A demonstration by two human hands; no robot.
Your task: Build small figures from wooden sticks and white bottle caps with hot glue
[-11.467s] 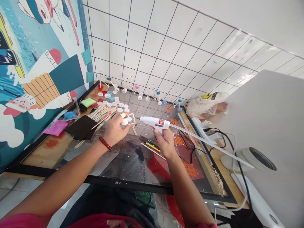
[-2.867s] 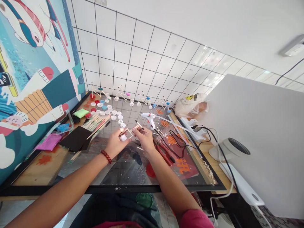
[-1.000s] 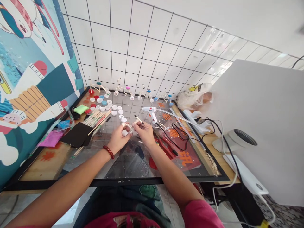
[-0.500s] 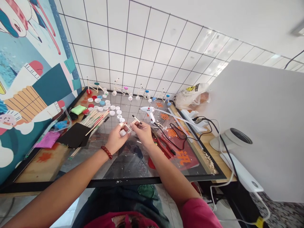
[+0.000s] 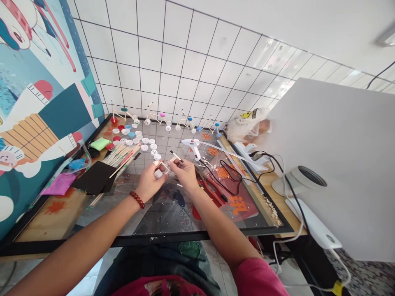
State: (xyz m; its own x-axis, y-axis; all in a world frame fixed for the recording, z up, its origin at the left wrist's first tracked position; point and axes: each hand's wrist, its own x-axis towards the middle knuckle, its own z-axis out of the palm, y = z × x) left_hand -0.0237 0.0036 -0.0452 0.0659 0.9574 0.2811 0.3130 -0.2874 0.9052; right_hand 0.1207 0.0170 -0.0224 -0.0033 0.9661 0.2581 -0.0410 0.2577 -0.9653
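My left hand point(image 5: 148, 181) pinches a small frame of wooden sticks point(image 5: 164, 165) with a white bottle cap point(image 5: 158, 174) fixed to it, held just above the glass-topped table point(image 5: 166, 218). My right hand point(image 5: 186, 172) is closed on the same stick frame from the right, its fingers on a stick with a dark tip point(image 5: 176, 156). A white glue gun point(image 5: 191, 144) lies on the table just beyond my right hand, its cord trailing right.
Loose bottle caps point(image 5: 135, 137), a bundle of wooden sticks point(image 5: 121, 154), black sheets point(image 5: 96, 177), green clay point(image 5: 100, 143) and a pink bag point(image 5: 58, 183) lie at the left. Several finished stick bicycles point(image 5: 156, 117) stand along the tiled wall. Red pliers point(image 5: 214, 194), a power strip point(image 5: 252, 155) and a plastic bag point(image 5: 248, 125) sit right.
Long ago my right hand held the glue gun; it lies on the table now. Over the last second both hands stay on the stick frame, barely shifting.
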